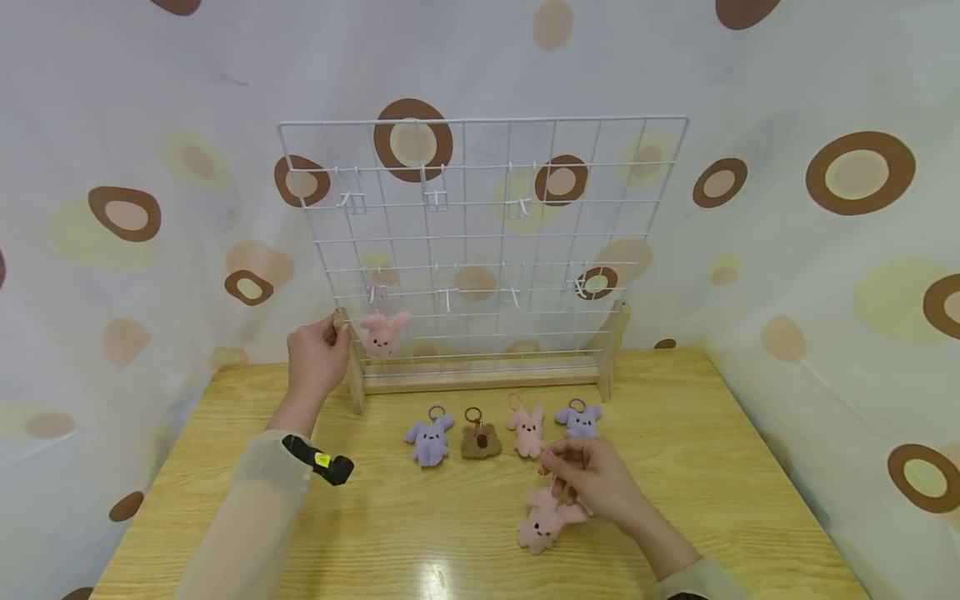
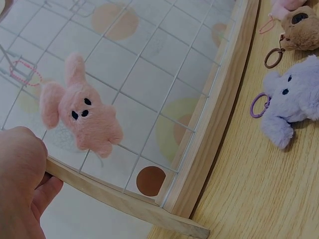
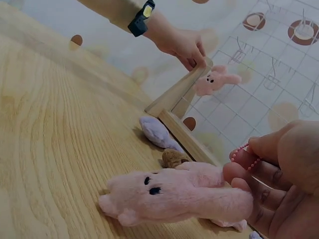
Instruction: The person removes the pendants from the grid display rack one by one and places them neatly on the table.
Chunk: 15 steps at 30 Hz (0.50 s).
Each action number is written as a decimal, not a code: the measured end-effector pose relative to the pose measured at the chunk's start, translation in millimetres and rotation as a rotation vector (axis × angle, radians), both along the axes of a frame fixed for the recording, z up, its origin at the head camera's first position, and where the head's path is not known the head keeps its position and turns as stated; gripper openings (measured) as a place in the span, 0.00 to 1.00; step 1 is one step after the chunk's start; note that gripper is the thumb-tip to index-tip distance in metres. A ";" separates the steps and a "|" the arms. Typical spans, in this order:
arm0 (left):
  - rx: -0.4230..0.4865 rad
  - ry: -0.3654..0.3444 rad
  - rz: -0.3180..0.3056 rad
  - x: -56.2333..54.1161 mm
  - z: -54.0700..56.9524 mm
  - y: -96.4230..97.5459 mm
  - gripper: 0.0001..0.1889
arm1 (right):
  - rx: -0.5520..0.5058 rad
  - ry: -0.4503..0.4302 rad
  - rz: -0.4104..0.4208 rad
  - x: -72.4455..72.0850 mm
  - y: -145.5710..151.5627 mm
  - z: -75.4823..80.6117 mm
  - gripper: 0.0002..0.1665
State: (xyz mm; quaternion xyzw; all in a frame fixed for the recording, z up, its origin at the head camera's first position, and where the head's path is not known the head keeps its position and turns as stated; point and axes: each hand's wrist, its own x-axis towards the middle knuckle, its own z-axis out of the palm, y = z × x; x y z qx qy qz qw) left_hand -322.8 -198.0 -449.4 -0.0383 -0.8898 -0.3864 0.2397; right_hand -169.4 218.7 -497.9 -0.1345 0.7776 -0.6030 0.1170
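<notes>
My left hand [image 1: 318,354] grips the top of the left wooden upright [image 2: 119,199] of a white wire grid rack [image 1: 465,200]. Right beside it, a pink plush bunny keychain [image 2: 92,112] hangs by a pink bead loop from a hook on the grid. My right hand [image 1: 596,479] pinches the pink bead chain [image 3: 237,153] of another pink plush bunny keychain [image 3: 164,194]. That bunny dangles close over the table in front of the rack, its ears toward my fingers.
On the wooden table [image 1: 420,517], before the rack, lie a purple plush keychain [image 1: 430,442], a brown bear keychain [image 1: 481,442], a pink bunny keychain [image 1: 528,432] and a second purple keychain [image 1: 581,421], partly behind my right hand. Several white hooks [image 1: 447,298] project from the grid.
</notes>
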 end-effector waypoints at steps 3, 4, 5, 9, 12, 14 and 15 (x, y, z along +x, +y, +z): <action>-0.006 0.013 0.004 -0.8 -0.2 -0.9 0.13 | 0.029 0.026 -0.001 -10.6 -1.4 -6.4 0.16; -0.008 0.016 0.004 -1.0 -0.4 -1.2 0.13 | 0.035 0.031 0.000 -14.0 -2.0 -8.5 0.16; -0.006 0.017 0.004 -0.9 -0.6 -1.4 0.13 | 0.045 0.032 -0.004 -17.1 -2.7 -10.8 0.16; 0.000 0.019 0.002 -0.7 -1.1 -1.4 0.13 | 0.061 0.023 -0.002 -27.3 -6.7 -18.2 0.14; 0.009 0.019 -0.005 -0.2 -0.5 -0.6 0.13 | 0.071 0.033 0.011 -33.8 -10.0 -22.9 0.13; 0.010 0.018 -0.004 -0.1 -0.3 -0.2 0.14 | 0.086 0.047 0.019 -37.5 -11.9 -24.5 0.13; 0.009 0.015 -0.002 -0.2 0.0 0.0 0.14 | 0.093 0.058 0.023 -39.2 -12.8 -24.8 0.13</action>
